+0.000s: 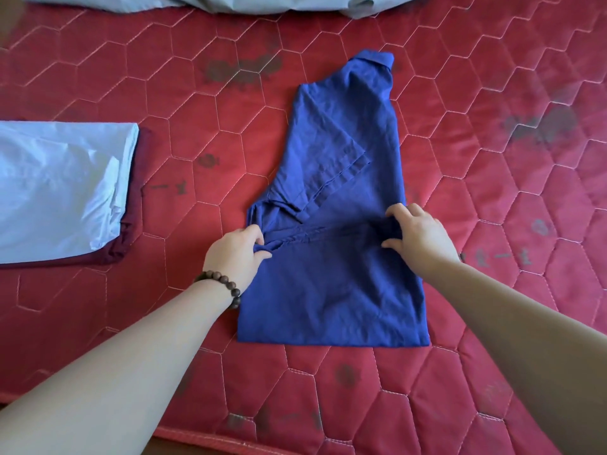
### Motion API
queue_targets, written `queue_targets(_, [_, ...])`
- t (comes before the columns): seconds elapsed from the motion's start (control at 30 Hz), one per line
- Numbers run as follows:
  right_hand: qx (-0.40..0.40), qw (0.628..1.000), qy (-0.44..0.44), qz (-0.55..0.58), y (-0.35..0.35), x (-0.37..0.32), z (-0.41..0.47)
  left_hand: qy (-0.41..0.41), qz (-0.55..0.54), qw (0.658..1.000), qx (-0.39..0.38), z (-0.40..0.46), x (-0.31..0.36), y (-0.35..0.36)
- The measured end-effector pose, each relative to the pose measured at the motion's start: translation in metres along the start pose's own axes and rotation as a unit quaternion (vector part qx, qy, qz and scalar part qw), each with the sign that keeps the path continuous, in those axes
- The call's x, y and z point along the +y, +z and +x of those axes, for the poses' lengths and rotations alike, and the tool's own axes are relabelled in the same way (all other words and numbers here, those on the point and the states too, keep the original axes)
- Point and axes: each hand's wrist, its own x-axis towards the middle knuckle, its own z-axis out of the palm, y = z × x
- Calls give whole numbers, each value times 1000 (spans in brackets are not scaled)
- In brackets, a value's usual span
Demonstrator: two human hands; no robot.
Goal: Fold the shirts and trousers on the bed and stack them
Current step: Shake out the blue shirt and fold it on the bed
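A blue shirt (338, 198) lies lengthwise on the red quilted mattress (492, 198), collar at the far end, its sides and sleeves folded inward into a narrow strip. My left hand (235, 254), with a bead bracelet on its wrist, pinches the cloth at the shirt's left edge about halfway along. My right hand (418, 233) grips a bunched fold at the shirt's right edge, level with the left. To the left lies a stack: a folded light blue garment (56, 188) on top of a folded maroon one (134, 205).
A crumpled grey garment (230, 3) lies at the far edge of the mattress. The mattress's near edge (262, 436) runs along the bottom of the view, with dark floor beyond it at the lower left.
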Motion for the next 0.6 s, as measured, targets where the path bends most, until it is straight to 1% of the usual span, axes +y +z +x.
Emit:
queue_targets(0.07, [8, 998, 9, 64, -1, 2, 1, 14, -29, 999, 31, 1, 0, -3])
queue_targets(0.13, [76, 992, 13, 98, -1, 5, 3, 27, -62, 995, 69, 5, 1, -5])
queue_targets(0.17, [106, 989, 16, 105, -2, 5, 3, 30, -71, 994, 77, 8, 1, -5])
queue_targets(0.2, [115, 987, 18, 107, -1, 4, 4, 34, -72, 994, 70, 11, 2, -5])
queue_targets(0.23, [95, 990, 17, 102, -1, 3, 6, 38, -65, 996, 43, 14, 4, -4])
queue_targets(0.3, [1, 996, 21, 85, 0, 1, 10, 44, -35, 998, -39, 21, 7, 0])
queue_targets(0.33, [-38, 996, 24, 79, 1, 1, 11, 39, -18, 997, -67, 24, 9, 2])
queue_targets(0.37, [-51, 995, 25, 79, 1, 1, 12, 29, -9, 996, -80, 26, 12, 1])
queue_targets(0.43, [-18, 995, 24, 92, 0, 1, 12, 13, -26, 997, -73, 29, 16, -2])
queue_targets(0.5, [42, 992, 25, 113, -2, 0, 10, 13, -53, 998, -30, 31, 18, -6])
queue_targets(0.53, [73, 990, 28, 118, -3, 0, 10, 15, -49, 999, -1, 31, 19, -8])
queue_targets(0.6, [118, 987, 53, 97, -5, -1, 8, 3, -2, 999, 54, 31, 19, -10])
